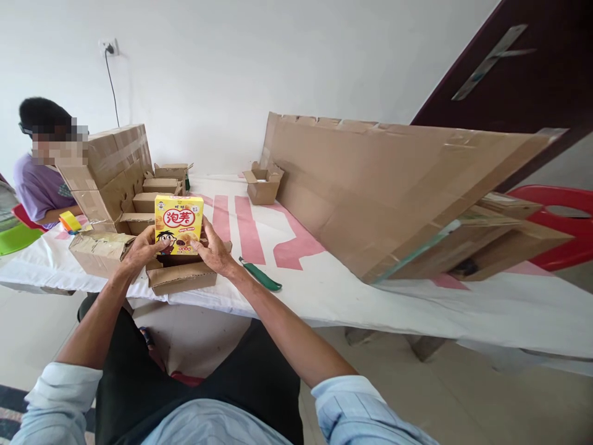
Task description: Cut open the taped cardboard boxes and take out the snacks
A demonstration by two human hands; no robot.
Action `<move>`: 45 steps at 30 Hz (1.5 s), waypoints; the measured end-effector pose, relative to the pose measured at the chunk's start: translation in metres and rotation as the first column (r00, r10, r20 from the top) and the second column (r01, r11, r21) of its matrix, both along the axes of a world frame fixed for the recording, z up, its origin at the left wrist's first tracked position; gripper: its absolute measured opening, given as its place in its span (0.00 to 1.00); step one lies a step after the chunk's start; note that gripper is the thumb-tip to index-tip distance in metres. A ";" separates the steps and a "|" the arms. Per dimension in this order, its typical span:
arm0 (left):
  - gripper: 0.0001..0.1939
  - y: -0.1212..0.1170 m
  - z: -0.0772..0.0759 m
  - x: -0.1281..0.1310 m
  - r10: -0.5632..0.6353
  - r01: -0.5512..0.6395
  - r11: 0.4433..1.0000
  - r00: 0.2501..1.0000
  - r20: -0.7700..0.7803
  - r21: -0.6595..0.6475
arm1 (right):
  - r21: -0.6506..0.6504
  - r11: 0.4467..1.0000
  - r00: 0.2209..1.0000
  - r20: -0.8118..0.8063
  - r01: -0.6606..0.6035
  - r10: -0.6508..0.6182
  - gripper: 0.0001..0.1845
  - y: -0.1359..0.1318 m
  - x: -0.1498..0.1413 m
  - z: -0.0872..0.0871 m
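Observation:
A yellow snack box (180,222) with red and white lettering and a cartoon figure stands upright between my two hands. My left hand (142,246) grips its lower left side, the thumb on the front. On the lower right side my right hand (214,248) holds it the same way. Right below sits an open cardboard box (183,278) with its flap toward me; the hands and the snack box hide much of its inside. A green-handled knife (262,274) lies on the table to the right of my right hand.
Stacked cardboard boxes (111,164) stand at the left, before a person in a purple shirt (34,182). A tape roll (69,222) lies near them. A small open box (264,184) stands farther back. A large cardboard sheet (393,191) leans across the right. Beyond it is a red chair (560,216).

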State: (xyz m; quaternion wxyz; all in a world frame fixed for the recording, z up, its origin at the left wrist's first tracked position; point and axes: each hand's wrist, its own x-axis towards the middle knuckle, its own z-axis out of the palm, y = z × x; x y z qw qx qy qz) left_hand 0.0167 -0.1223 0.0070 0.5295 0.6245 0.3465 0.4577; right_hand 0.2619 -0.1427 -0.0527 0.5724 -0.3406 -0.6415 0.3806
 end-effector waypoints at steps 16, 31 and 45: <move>0.34 0.029 0.053 -0.045 0.300 -0.318 0.900 0.948 0.104 0.297 | -0.116 0.993 0.515 0.849 -0.030 0.115 0.24 -0.048 0.031 0.022; 0.30 0.102 0.083 -0.062 0.389 -0.091 0.899 0.616 -0.685 0.429 | -0.039 0.999 0.540 0.841 0.021 0.021 0.12 -0.081 0.077 0.011; 0.32 0.150 0.027 -0.016 0.342 0.168 0.936 -0.236 -0.910 0.308 | 0.272 0.834 0.865 0.012 0.480 -0.502 0.20 -0.042 0.110 -0.021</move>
